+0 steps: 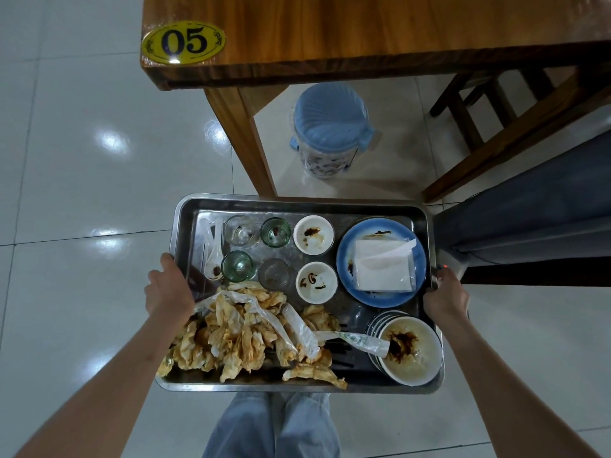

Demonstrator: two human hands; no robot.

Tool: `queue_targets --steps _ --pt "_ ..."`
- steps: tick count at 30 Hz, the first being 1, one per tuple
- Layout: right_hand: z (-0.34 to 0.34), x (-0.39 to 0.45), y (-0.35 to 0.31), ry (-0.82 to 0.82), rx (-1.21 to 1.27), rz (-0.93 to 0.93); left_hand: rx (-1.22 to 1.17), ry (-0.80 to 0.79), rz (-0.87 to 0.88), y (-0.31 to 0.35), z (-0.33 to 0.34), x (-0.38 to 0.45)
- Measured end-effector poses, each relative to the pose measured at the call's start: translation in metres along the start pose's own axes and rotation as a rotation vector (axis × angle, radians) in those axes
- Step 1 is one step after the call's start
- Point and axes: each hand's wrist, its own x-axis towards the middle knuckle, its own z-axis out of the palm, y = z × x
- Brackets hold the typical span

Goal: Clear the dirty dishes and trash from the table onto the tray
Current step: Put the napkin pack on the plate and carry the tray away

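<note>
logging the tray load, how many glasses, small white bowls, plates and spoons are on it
glasses: 4
small white bowls: 2
blue plate: 1
white spoon: 1
total: 8

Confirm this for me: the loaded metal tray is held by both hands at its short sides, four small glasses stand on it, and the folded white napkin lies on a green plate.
One detail is wrong: the plate is blue, not green. The head view shows the left hand and right hand gripping the metal tray, four small glasses on it, and the folded white napkin on the blue plate.
</note>
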Motion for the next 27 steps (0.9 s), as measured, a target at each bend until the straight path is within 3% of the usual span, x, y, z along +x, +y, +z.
queue_targets --steps 9,18,27 --pt "0.0010 0.0053 0.0049 -0.037 -0.180 -0.050 -0.023 0.011 -0.012 0.0022 0.0023 -0.0001" --pt "0.0033 0.0070 0.0069 -0.003 -0.134 -0.055 -0.069 0.069 0.069 -0.0049 0.0034 0.0006" --pt "0.0015 0.0046 0.0082 0.003 -0.136 -0.084 -0.100 -0.020 -0.053 -0.0064 -0.0010 -0.0005"
